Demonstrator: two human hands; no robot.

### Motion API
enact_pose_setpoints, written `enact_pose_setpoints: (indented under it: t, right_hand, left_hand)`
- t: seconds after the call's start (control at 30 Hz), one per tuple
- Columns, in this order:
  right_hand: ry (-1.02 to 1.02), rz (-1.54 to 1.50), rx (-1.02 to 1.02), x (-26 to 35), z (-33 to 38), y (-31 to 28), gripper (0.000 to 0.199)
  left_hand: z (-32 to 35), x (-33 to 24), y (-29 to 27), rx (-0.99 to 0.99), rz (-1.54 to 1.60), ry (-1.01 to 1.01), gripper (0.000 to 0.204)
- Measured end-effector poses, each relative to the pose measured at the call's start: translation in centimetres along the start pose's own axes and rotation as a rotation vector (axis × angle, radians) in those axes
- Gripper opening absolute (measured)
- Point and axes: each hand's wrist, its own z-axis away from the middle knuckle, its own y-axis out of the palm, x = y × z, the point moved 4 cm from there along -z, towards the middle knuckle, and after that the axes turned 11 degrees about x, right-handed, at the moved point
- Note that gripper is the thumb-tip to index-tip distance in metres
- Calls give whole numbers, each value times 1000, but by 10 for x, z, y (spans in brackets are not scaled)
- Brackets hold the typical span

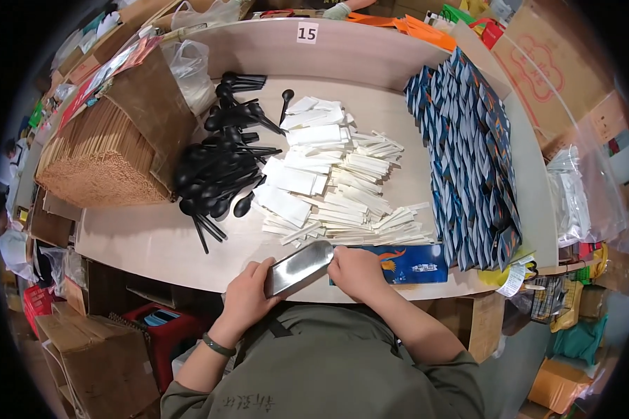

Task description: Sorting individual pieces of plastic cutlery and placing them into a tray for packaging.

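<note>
Holding a shiny silver oblong packet or case (297,270) (foil or metal, impossible to tell) slantwise at the near edge of a pale curved worktable (140,234), just left of a flat dark-blue printed packet (426,264). Gripping the left end in the curled fingers of the bare left hand (250,297); pinching the right end with the bare right hand (356,274), with fingers folded in and partly hidden. Best, probably, to support both ends evenly, press lightly to spare the shiny face from dents, and stay low over the near edge, clear of the heaped slim white packets (290,206) just beyond. Worth lifting the right wrist slightly to avoid creasing the dark-blue packet, or nudging the tightly rowed blue folded packets (475,160) at right.
</note>
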Motion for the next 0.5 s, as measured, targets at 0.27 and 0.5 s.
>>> enact_pose_setpoints:
  t: [0.27, 0.5]
  right_hand:
    - [-152, -184, 117, 39, -13, -2, 20]
    - [-423, 45, -42, 36, -79, -23, 14]
  left_hand:
    - [-28, -8, -14, 195, -56, 364, 75]
    - [-22, 38, -49, -215, 25, 167, 46]
